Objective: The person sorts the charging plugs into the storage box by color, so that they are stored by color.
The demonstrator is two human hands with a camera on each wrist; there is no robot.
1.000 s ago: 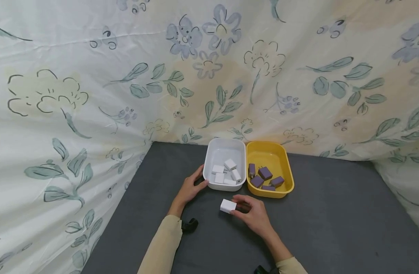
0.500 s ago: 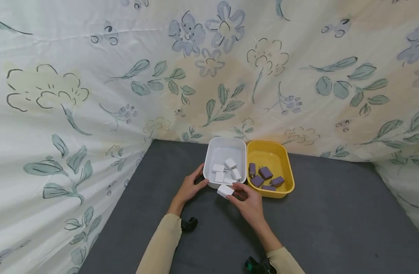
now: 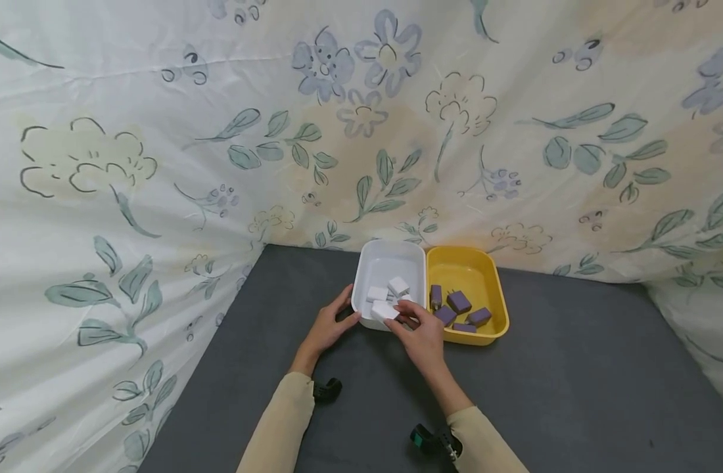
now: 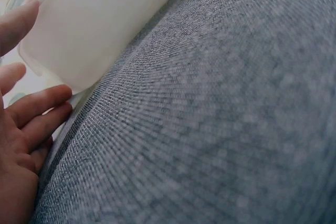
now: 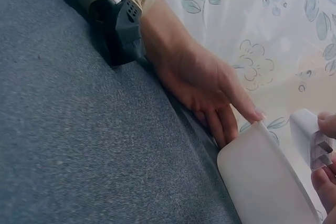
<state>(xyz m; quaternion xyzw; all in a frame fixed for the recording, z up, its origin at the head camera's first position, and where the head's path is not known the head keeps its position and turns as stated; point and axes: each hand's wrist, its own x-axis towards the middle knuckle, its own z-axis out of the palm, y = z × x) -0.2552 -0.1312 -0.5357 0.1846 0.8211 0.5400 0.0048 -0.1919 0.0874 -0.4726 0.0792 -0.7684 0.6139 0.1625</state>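
Between thumb and fingers, my right hand [image 3: 422, 338] pinches a white plug-in charger [image 3: 384, 311] over the near end of the white bin [image 3: 391, 255]. Two flat prongs show on the charger [image 5: 305, 136] in the right wrist view. Several more white chargers [image 3: 398, 286] lie inside that bin, some hidden behind the held one and my fingers. At the bin's near left corner rests my left hand [image 3: 325, 330], its thumb by the rim. Its fingers [image 4: 44, 103] are fairly straight along the outer wall in the left wrist view.
A yellow bin [image 3: 465, 263] stands against the white bin's right side, with several purple chargers [image 3: 458, 302] in it. Both bins sit on a dark grey cloth surface [image 3: 574, 381]. Floral fabric [image 3: 361, 177] hangs behind and to the left.
My right hand has carried the white charger forward, from the cloth in front of the white bin to above its near end. The left hand has stayed at the bin's corner.
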